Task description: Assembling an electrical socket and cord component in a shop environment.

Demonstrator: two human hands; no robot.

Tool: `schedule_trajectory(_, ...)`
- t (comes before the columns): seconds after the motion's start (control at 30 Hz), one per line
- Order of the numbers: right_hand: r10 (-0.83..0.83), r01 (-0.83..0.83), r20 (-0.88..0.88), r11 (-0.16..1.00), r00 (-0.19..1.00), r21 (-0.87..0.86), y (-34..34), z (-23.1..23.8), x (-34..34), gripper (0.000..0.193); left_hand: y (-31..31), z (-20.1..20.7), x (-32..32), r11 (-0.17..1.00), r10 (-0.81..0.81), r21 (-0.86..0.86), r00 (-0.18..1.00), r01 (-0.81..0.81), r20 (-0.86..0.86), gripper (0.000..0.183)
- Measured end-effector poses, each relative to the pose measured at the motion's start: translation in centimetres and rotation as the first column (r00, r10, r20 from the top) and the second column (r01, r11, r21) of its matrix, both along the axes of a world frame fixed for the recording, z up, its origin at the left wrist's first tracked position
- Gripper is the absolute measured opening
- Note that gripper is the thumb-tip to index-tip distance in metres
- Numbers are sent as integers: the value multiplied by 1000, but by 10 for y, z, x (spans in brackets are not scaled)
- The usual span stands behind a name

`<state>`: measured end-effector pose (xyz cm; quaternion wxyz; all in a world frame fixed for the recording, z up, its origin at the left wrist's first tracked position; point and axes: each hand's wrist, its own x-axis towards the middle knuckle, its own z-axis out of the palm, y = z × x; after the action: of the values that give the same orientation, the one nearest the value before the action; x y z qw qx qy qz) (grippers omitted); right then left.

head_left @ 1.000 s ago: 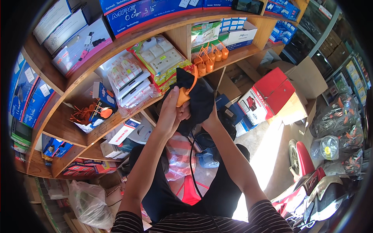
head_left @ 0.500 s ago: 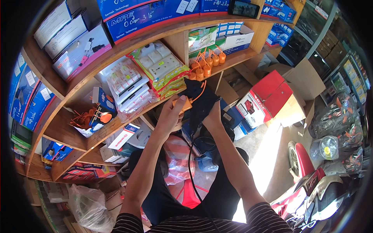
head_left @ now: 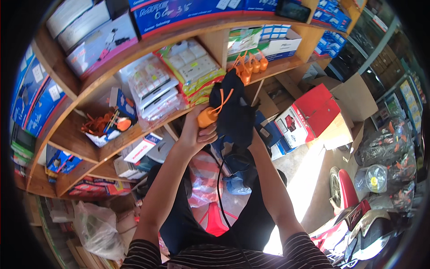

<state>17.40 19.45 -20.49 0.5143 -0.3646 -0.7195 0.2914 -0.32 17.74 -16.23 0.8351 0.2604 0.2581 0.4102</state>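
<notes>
My left hand (head_left: 195, 133) is closed around a small orange cylinder-like piece (head_left: 207, 117) with an orange cord looping up from its top. Beside it a black cloth (head_left: 235, 117) hangs bunched from my right hand (head_left: 256, 141), whose fingers are mostly hidden behind the fabric. The cord loop overlaps the cloth's left edge. Several similar orange pieces (head_left: 256, 66) with cords stand on the shelf just beyond the cloth.
Wooden shelves (head_left: 101, 80) curve around the front and left, filled with boxes and packaged switch plates (head_left: 192, 65). A red and white carton (head_left: 309, 114) stands at right near a motorbike (head_left: 347, 186). A black cable (head_left: 219, 184) runs down between my legs.
In my left hand the orange piece has turned, its cord loop now pointing up. The black cloth has shifted and now covers more of my right hand. The whole view has tilted slightly.
</notes>
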Motion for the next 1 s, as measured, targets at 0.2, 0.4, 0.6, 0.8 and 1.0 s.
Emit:
schedule_trajectory(0.2,149,-162,358,987,922,5,-16,-10,-14,40,1,-12,8,993,85,-67,988,-94,-130,43)
schedule_trajectory(0.4,263,-359,-333,894,905,-269,-4,-23,-16,34,-3,0,12,993,96,-36,960,-109,-264,46)
schedule_trajectory(0.6,-216,230,-111,964,970,135,-8,-3,-17,34,-5,0,27,958,281,195,819,-209,-501,54)
schedule_trajectory(0.8,-203,224,-131,958,970,181,-16,16,-22,25,-4,-19,21,850,415,509,771,-139,-484,45)
schedule_trajectory(1.0,-298,304,-224,953,928,-7,-19,17,-31,17,-4,-18,28,815,472,551,755,-178,-455,43)
